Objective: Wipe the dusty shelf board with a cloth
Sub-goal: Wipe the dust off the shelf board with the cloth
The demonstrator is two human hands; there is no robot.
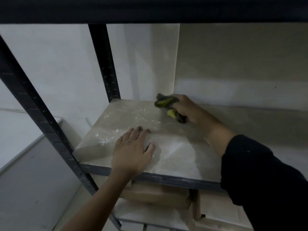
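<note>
Shelf board [175,147] sat mid-rack, white dust patches mostly on its left half. Right hand [186,110] gripped the bunched cloth [166,104] near the back wall [233,72]; left hand [131,154] lay flat, fingers spread, near the front edge. Risks, as I judged: a bunched cloth smears or skips dust, or pushes it off the open front. Room was tight: wall behind, post [105,64] at back-left, upper shelf [150,9] overhead.

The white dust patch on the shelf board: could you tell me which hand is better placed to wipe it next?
Right. The right hand already grips the cloth beside the dust patch; the left hand lies flat on the shelf board.
</note>
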